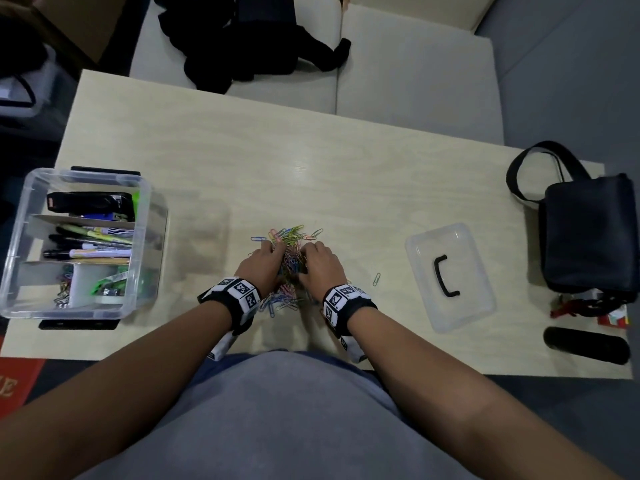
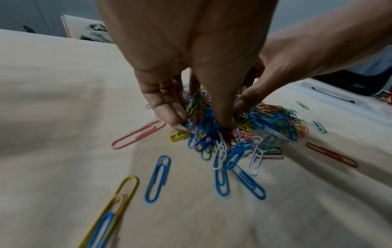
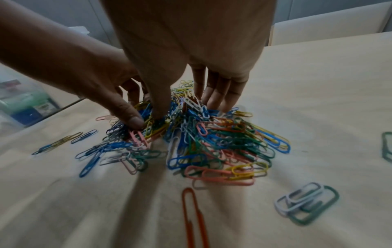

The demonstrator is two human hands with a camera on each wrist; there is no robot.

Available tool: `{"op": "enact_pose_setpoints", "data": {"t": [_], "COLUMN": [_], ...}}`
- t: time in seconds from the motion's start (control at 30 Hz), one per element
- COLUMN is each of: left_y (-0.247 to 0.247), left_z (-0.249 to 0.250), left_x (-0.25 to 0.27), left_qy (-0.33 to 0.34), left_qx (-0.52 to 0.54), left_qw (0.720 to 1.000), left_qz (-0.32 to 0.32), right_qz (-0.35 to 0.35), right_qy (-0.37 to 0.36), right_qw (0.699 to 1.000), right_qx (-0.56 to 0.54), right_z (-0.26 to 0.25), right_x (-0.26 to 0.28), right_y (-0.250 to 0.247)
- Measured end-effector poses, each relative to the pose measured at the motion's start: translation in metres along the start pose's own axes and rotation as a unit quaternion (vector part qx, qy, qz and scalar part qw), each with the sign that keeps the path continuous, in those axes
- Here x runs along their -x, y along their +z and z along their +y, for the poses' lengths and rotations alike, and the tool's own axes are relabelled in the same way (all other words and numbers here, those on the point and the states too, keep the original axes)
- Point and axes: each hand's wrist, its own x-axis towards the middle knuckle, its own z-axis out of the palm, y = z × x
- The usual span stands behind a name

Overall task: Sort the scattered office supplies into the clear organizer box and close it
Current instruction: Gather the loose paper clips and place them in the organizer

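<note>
With your left hand [image 1: 263, 268] and right hand [image 1: 319, 265] both pinched around the clips [image 1: 288, 236] (a few lie loose nearby), dig deeper under them before lifting toward the box [image 1: 86, 174].

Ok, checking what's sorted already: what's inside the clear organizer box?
Black stapler at the far end, pens and markers in the middle, paper clips near-left. Whatever lies beneath them is covered.

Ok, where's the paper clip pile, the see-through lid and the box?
Pile of coloured wire paper clips [image 1: 289, 237]: head view, heap's far edge.
Clear plastic lid with black handle [image 1: 471, 268]: head view, bare plastic beside handle.
Clear plastic organizer box [image 1: 69, 311]: head view, near wall.
</note>
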Motion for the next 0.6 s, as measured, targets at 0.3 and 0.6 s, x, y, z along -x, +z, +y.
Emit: {"op": "enact_pose_setpoints", "data": {"t": [0.3, 0.6], "left_y": [-0.013, -0.025], "left_z": [-0.007, -0.017], "left_x": [0.0, 0.003], "left_qy": [0.0, 0.007], "left_qx": [0.033, 0.096], "left_qw": [0.999, 0.991], "left_qz": [0.022, 0.09], "right_qz": [0.036, 0.107], "right_qy": [0.01, 0.016], "right_qw": [0.998, 0.991], "right_qx": [-0.048, -0.082], "right_z": [0.008, 0.013], "right_x": [0.001, 0.004], "right_y": [-0.008, -0.017]}}
